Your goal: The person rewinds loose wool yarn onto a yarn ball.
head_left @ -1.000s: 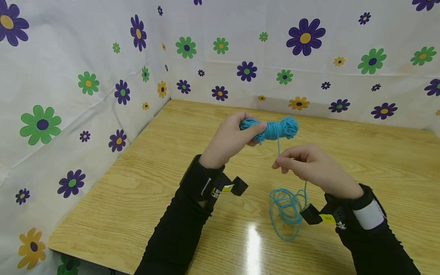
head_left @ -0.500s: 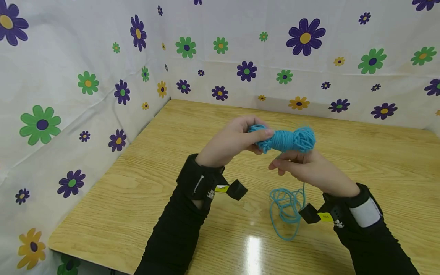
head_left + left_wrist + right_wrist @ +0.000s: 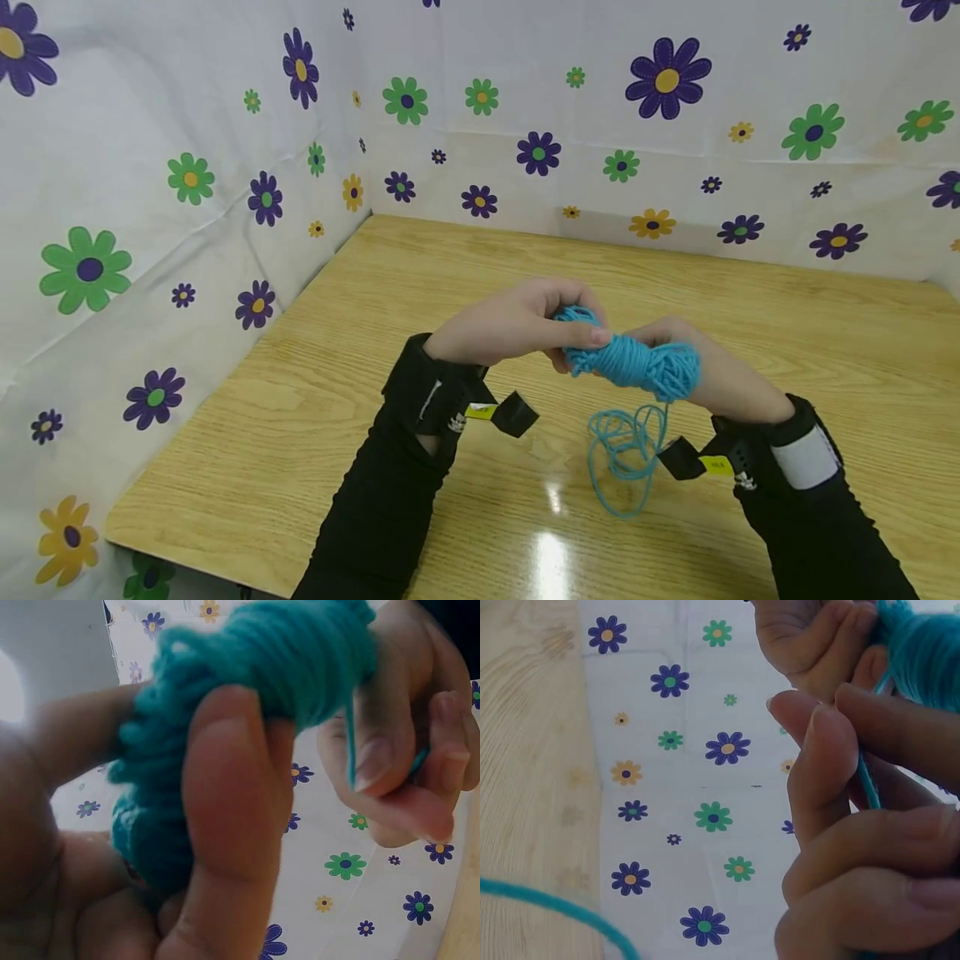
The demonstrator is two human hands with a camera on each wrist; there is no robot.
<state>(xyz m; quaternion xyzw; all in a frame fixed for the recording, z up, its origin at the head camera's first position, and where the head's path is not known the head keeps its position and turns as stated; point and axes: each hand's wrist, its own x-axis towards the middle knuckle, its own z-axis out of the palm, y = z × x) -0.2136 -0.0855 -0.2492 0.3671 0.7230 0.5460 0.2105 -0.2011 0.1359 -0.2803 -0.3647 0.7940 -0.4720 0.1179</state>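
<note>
Between the two hands, I see the yarn (image 3: pixel 633 362) held up off the counter (image 3: pixel 300 442), bundled tight round its middle, its far end sloping down toward the right. I have the left hand (image 3: pixel 525 325) grasping its near end, fingers curled round it and the thumb pressed along the front. From the head view, the right hand (image 3: pixel 731 375) sits partly behind the yarn; my wrist feeds show its thumb and index finger pinching a strand (image 3: pixel 351 742) that runs from the bundle, its other fingers curled.

Below the hands, nearer the right one, I can make out loose loops (image 3: pixel 633 476) lying on the counter, a length leading up from them toward the right hand. Back from the wrists, I see dark sleeves (image 3: pixel 382 500), with a small camera (image 3: pixel 514 414) strapped on each side. Beyond the hands, flowered cloth (image 3: pixel 525 50) lines the counter's far edge.
</note>
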